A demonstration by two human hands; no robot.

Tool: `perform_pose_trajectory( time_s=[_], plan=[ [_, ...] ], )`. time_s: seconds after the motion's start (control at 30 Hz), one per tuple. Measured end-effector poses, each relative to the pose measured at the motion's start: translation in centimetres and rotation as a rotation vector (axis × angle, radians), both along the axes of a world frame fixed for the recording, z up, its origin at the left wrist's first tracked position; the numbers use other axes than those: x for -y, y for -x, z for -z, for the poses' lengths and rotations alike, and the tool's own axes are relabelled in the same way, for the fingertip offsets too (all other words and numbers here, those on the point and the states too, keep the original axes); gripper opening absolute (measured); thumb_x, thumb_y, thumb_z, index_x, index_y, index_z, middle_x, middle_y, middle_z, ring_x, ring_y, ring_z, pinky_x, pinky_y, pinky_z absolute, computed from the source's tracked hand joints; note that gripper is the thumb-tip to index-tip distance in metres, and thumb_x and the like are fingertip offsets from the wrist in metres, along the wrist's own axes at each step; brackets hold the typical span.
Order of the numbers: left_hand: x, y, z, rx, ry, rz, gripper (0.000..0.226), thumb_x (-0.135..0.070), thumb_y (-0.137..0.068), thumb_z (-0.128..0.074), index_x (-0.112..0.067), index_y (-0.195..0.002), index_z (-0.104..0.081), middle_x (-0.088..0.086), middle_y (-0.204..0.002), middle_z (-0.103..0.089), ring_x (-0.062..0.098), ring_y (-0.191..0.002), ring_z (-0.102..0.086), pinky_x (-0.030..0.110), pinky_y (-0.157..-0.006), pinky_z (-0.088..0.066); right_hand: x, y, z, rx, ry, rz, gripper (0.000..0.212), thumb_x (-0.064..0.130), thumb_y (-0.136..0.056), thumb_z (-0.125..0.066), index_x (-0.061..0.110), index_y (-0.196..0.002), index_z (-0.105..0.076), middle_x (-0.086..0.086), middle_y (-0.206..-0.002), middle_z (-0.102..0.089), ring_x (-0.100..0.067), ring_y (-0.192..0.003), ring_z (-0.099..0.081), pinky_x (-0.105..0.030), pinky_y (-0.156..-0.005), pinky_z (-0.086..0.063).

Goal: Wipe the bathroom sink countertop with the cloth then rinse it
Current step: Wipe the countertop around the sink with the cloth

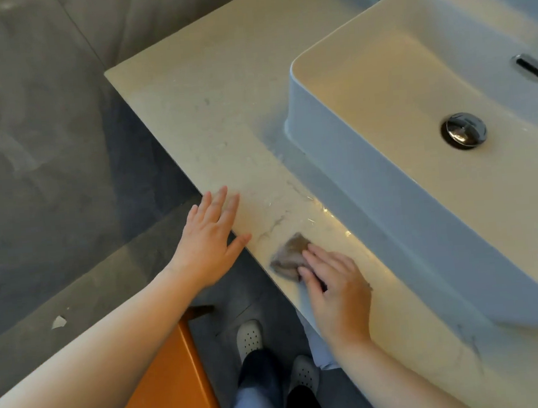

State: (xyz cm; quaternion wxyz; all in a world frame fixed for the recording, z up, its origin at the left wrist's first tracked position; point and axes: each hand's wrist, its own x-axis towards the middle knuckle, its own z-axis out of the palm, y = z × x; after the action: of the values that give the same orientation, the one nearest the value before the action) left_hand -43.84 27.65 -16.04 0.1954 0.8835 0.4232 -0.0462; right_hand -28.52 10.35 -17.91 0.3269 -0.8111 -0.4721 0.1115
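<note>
Right hand (337, 292) presses flat, straight fingers on small brown-grey damp cloth (290, 255) at pale marble countertop (208, 118) edge. Left hand (210, 238) rests open alongside. Cloth looks soft and limp; bunch its middle to lift.

I'm watching through the one wide-angle head-worn camera, which is looking forward and steeply down from above the countertop (188, 113), near enough that its front edge is cutting diagonally across the frame. The sink (339, 171) is filling the right side, the floor (263, 302) and shoes (248, 337) are showing straight below the lens, and the left hand (210, 241) and right hand (337, 292) are sitting low centre.
</note>
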Motion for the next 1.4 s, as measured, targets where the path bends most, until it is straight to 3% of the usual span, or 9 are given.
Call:
perform_pose_trajectory(
  time_s=[0.1,0.23,0.33,0.53,0.63,0.97,1.1,1.27,1.4],
  plan=[
    [-1.4,0.7,0.1,-0.074,-0.034,0.073,0.071,-0.054,-0.094,-0.031,-0.024,-0.151,-0.001,0.001,-0.158,0.010,0.024,-0.145,0.013,0.048,-0.118,-0.005,-0.3,1.6,-1.7,-0.214,0.023,-0.018,0.023,0.023,-0.086,-0.063,0.028,-0.106,-0.072,0.016,-0.109,-0.069,-0.001,-0.101,-0.059,-0.019,-0.091,-0.046],
    [-1.6,1.0,0.5,-0.109,-0.040,0.091,0.071,-0.056,-0.093,-0.028,-0.026,-0.151,0.001,0.000,-0.158,0.015,0.023,-0.144,0.017,0.049,-0.118,-0.004,-2.0,-0.6,-4.8,-0.639,-0.093,0.142,0.035,0.011,-0.087,-0.064,0.045,-0.092,-0.070,0.015,-0.079,-0.073,-0.004,-0.072,-0.066,-0.020,-0.068,-0.051],
    [-1.3,0.9,1.0,-0.108,-0.033,0.083,0.070,-0.057,-0.092,-0.020,-0.027,-0.149,0.007,0.000,-0.157,0.020,0.022,-0.142,0.024,0.049,-0.118,-0.001,-3.8,-4.1,-5.3,-0.531,-0.149,0.255,0.024,0.015,-0.088,-0.063,0.035,-0.096,-0.074,0.005,-0.065,-0.068,-0.011,-0.054,-0.057,-0.024,-0.056,-0.044],
    [-1.5,1.0,1.6,-0.140,-0.051,0.098,0.072,-0.064,-0.084,0.000,-0.029,-0.145,0.017,0.000,-0.156,0.023,0.023,-0.141,0.027,0.049,-0.118,0.001,-6.7,-7.0,-2.0,0.003,0.031,0.251,0.024,0.023,-0.089,-0.058,0.016,-0.108,-0.071,0.001,-0.102,-0.073,-0.019,-0.095,-0.066,-0.026,-0.081,-0.047],
    [-1.5,1.1,1.8,-0.147,-0.048,0.105,0.072,-0.065,-0.081,0.004,-0.031,-0.142,0.023,-0.001,-0.154,0.027,0.023,-0.140,0.030,0.047,-0.118,0.004,-7.6,-5.4,-0.7,0.089,-0.009,0.339,0.024,0.015,-0.087,-0.063,0.012,-0.109,-0.071,0.000,-0.111,-0.071,-0.023,-0.103,-0.063,-0.030,-0.087,-0.046],
    [-2.7,1.5,1.3,-0.161,-0.048,0.175,0.078,-0.067,-0.079,0.003,-0.032,-0.148,0.012,-0.004,-0.155,0.022,0.021,-0.142,0.023,0.047,-0.117,0.007,-6.6,0.7,-0.5,-0.039,0.010,0.184,0.027,0.018,-0.085,-0.069,0.021,-0.111,-0.071,0.010,-0.116,-0.068,-0.014,-0.108,-0.058,-0.021,-0.087,-0.040],
    [-4.9,2.9,0.7,-0.076,-0.049,0.257,0.067,-0.058,-0.092,-0.018,-0.031,-0.148,0.006,-0.005,-0.159,0.006,0.013,-0.145,0.010,0.038,-0.118,0.006,-5.4,2.9,-0.9,-0.086,0.043,0.069,0.026,0.018,-0.082,-0.070,0.025,-0.107,-0.073,0.013,-0.112,-0.069,-0.009,-0.105,-0.059,-0.020,-0.089,-0.043],
    [-5.6,3.7,0.5,-0.045,-0.014,0.165,0.070,-0.050,-0.095,-0.032,-0.026,-0.149,0.005,-0.002,-0.158,0.010,0.016,-0.145,0.013,0.040,-0.120,0.000,-5.8,2.6,-5.1,-0.744,0.089,-0.038,0.034,0.010,-0.085,-0.067,0.043,-0.086,-0.072,0.002,-0.075,-0.075,-0.009,-0.063,-0.066,-0.019,-0.058,-0.051],
    [-5.8,3.1,0.3,-0.041,-0.027,0.112,0.072,-0.054,-0.094,-0.029,-0.023,-0.151,0.002,-0.001,-0.158,0.013,0.017,-0.144,0.015,0.041,-0.120,0.000,-7.5,-0.4,-5.8,-0.629,-0.058,0.220,0.023,0.009,-0.084,-0.068,0.027,-0.098,-0.072,0.019,-0.073,-0.069,0.013,-0.060,-0.059,-0.007,-0.063,-0.043]
  ],
)
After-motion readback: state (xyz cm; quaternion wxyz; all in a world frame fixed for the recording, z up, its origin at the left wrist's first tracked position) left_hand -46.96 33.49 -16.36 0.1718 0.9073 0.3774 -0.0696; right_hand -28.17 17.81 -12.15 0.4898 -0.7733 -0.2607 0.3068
